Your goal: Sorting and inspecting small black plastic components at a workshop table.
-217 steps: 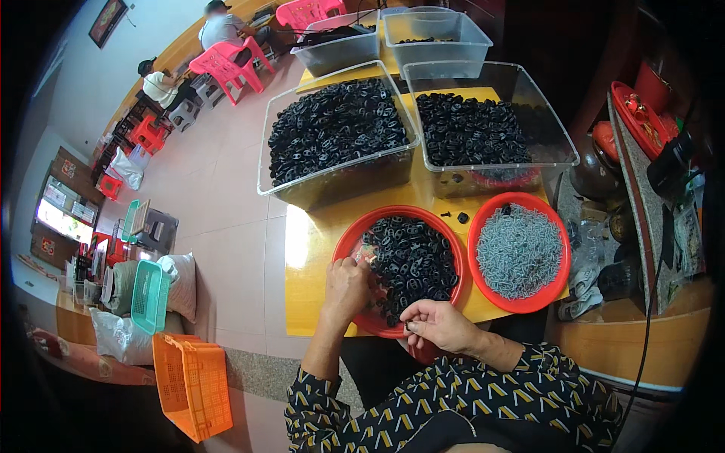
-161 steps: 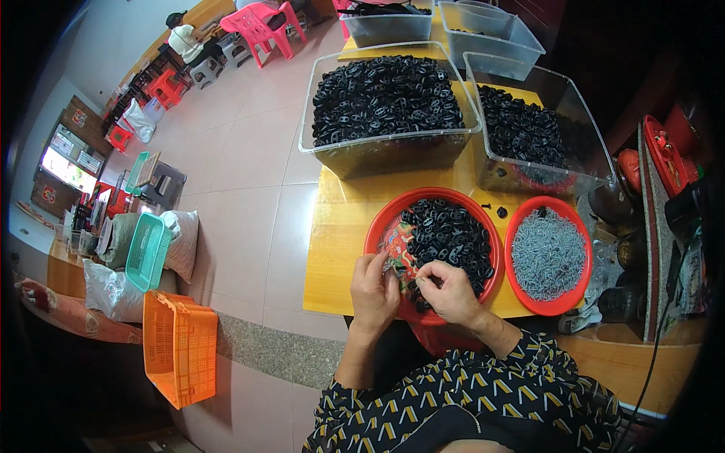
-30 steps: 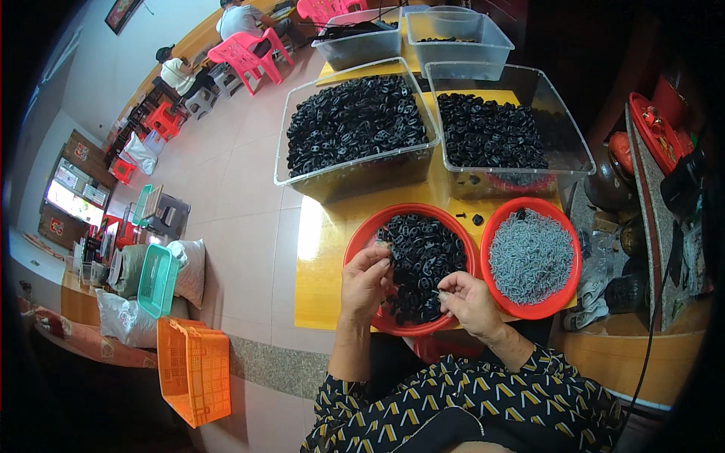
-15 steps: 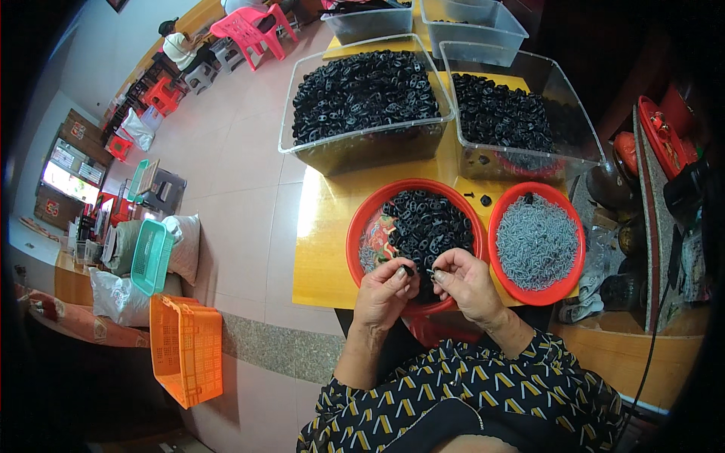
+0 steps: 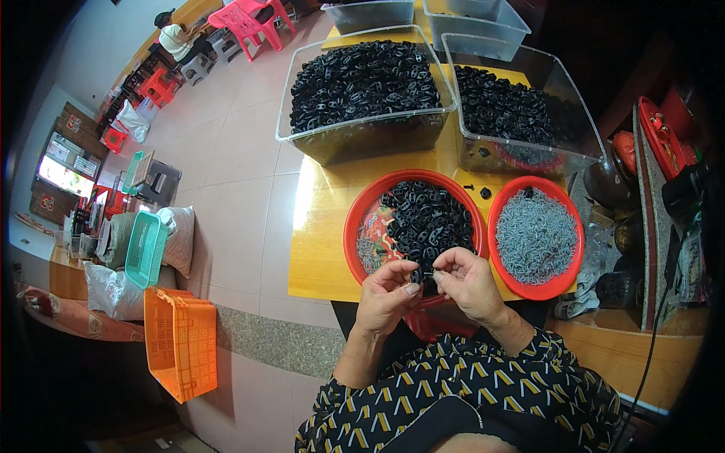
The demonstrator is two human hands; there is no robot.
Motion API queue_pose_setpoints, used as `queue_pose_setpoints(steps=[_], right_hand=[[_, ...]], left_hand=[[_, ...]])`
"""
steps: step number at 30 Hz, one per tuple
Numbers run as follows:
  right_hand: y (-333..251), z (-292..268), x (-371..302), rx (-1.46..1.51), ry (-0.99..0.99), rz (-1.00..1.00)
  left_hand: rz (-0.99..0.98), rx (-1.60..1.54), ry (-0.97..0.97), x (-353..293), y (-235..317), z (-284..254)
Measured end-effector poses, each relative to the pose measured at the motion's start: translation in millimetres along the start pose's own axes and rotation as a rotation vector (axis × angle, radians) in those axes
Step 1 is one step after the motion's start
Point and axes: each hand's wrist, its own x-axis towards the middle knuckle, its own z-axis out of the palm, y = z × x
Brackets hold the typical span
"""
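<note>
Left hand: Your left hand (image 5: 385, 297) pinches a black oval piece (image 5: 414, 277) between thumb and forefinger, at the very fingertips, on the side facing your other hand.
Right hand: Your right hand (image 5: 474, 288) closes thumb and forefinger on a small slim item (image 5: 430, 275), too tiny to identify, its tip pointing toward the oval piece; whether the two touch, you cannot tell.
Red basin: Both your grips hover over the near rim of the red basin (image 5: 352, 226), where loose black pieces (image 5: 427, 219) are heaped.
Red dish: Silver screws (image 5: 536, 235) fill the red dish (image 5: 495, 245) to your right, just beside the basin.
</note>
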Motion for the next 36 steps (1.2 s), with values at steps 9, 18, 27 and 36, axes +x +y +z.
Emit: queue_pose_setpoints(steps=[9, 18, 27, 36], right_hand=[[-4.3, 1.5, -2.5, 0.073, -0.011, 0.047], [2.8, 10.6, 3.8, 0.279, 0.001, 0.034], [12.4, 9.3, 9.4, 0.378, 0.039, 0.021], [11.7, 15.5, 11.9, 0.4, 0.037, 0.021]], left_hand=[[-0.041, -0.006, 0.01, -2.7, -2.2, 4.6], [0.047, 0.058, 0.146, 2.6, -9.7, 18.6], [0.098, 0.149, 0.188, 1.5, -7.3, 32.5], [0.248, 0.31, 0.294, 6.7, -9.3, 22.1]])
